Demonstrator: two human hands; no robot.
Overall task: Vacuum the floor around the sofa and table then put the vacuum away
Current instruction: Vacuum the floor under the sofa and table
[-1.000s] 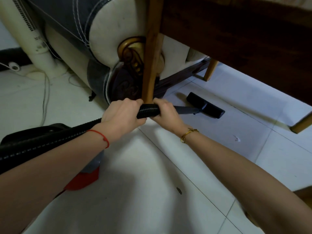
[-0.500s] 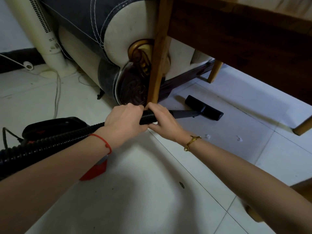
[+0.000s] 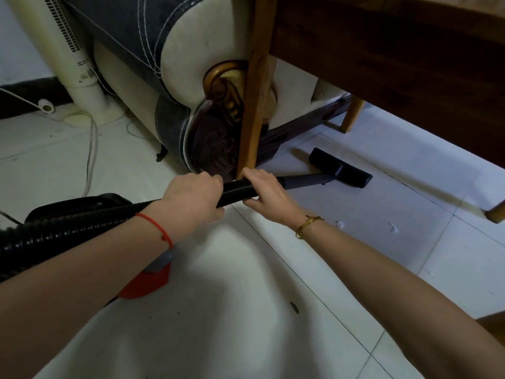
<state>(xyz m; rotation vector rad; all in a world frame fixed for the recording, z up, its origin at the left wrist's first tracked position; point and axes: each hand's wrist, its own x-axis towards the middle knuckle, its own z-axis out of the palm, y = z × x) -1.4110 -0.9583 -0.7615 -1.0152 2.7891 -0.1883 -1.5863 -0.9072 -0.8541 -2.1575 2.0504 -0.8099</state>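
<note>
Head view: the left hand [image 3: 192,198] and right hand [image 3: 266,195] both curl tightly around the black hose [image 3: 236,190], side by side. The vacuum head [image 3: 340,168] lies flat on the floor [image 3: 246,310] under the table [image 3: 382,50], beside the sofa [image 3: 164,50].

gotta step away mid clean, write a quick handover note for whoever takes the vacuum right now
Left hand: grips the ribbed black hose.
Right hand: grips the same hose just ahead, where it meets the grey wand.
Floor nozzle: flat on the tiles under the wooden table, beside the sofa base.
Vacuum body: on the floor to the left, partly hidden by the left arm.
Done: cannot tell how much floor is covered.
Left: small white specks on the tiles nearer than the nozzle and a dark bit nearer still; then put the vacuum away.
</note>
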